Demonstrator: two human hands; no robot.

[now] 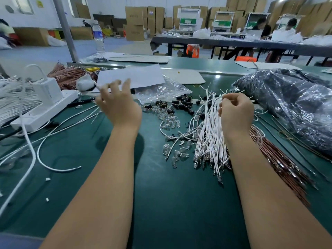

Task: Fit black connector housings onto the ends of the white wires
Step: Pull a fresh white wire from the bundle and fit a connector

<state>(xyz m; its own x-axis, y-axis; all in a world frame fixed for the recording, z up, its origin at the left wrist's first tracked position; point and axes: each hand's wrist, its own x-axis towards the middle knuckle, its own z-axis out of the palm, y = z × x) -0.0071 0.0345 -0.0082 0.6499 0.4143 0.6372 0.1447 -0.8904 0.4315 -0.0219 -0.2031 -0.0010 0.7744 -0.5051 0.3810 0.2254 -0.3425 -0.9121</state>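
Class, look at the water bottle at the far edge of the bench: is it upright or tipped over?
Upright. The water bottle stands on its base, cap at the top, beside the slanted grey post.

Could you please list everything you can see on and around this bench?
white wires: a bundle, white, under the right hand
black housings: a loose heap, black, mid-bench beyond the hands
clear bulbs: scattered, clear, nearer than the housings
copper wires: a bundle, copper-red, right of the white wires
black bag: one, black in clear plastic, far right
power strip: one, white, left
paper: one sheet, white, behind the left hand
bottle: one, clear, back left
bench: one, green
left hand: raised, fingers spread; seems to pinch something thin, too blurred to tell
right hand: curled round the white wires' upper ends
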